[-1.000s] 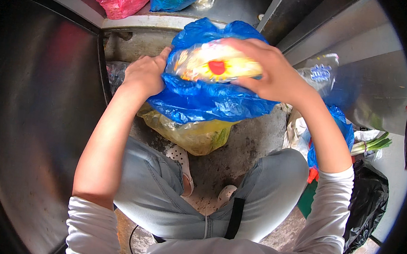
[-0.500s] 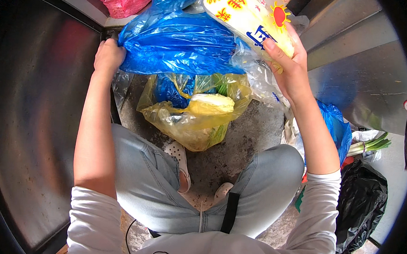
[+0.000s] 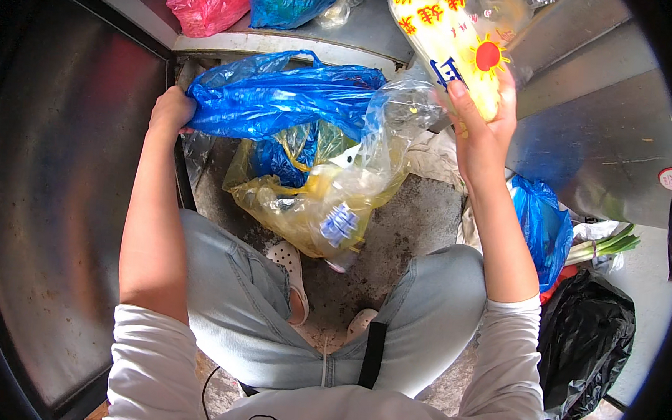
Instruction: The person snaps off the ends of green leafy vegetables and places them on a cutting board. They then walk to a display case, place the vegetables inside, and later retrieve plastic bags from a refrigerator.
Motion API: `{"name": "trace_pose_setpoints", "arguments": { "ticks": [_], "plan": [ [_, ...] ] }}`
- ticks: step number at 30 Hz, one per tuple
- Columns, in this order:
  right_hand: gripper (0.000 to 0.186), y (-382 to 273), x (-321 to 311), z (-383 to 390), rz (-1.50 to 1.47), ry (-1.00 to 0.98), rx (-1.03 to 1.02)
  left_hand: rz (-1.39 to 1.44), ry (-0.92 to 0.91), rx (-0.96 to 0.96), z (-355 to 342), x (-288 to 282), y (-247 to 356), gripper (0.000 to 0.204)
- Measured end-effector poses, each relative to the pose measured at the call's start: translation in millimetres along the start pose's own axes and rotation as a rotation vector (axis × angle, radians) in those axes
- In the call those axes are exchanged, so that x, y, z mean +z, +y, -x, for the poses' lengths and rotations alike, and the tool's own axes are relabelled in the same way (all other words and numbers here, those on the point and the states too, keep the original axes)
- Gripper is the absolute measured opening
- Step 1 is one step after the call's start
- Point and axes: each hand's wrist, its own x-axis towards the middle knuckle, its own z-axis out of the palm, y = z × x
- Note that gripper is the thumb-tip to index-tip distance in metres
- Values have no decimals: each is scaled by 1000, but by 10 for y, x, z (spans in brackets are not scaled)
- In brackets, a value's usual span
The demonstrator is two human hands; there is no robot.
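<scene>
My left hand (image 3: 173, 109) is closed on one end of a blue plastic bag (image 3: 281, 95), which stretches to the right in front of me. Raised at the upper right, my right hand (image 3: 485, 138) grips a pale, elongated cabbage in a printed wrapper (image 3: 468, 60), thumb on the near side. A crumpled clear plastic bag (image 3: 391, 125) with blue print hangs between the blue bag and my right hand. It drapes over an open yellow plastic bag (image 3: 274, 210) on the floor, hiding most of the yellow bag's contents. Inside, some blue plastic (image 3: 281, 160) shows.
Pink (image 3: 210, 4) and blue (image 3: 295, 0) filled bags sit on a ledge at the back. On the right lie another blue bag (image 3: 539, 222), spring onions (image 3: 607, 246) and a black bag (image 3: 590, 333). Metal panels (image 3: 60, 193) stand on both sides.
The blue bag has come down off the back ledge and bunched up. My right hand has shifted right with the wrapped cabbage. The clear bag has dropped over the yellow bag, covering the cabbage there.
</scene>
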Motion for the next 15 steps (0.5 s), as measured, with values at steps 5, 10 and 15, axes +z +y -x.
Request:
{"name": "trace_pose_setpoints", "arguments": {
  "ticks": [5, 10, 15],
  "plan": [
    [63, -129, -199, 69, 622, -29, -480, -165, 268, 28, 30, -43, 4, 29],
    [61, -266, -542, 267, 914, -252, -538, -105, 308, 21, -147, -20, -138, 29],
    [61, -172, -771, 399, 1023, -429, -380, 895, 87, -84, -277, -78, -208, 23]
  ]
}}
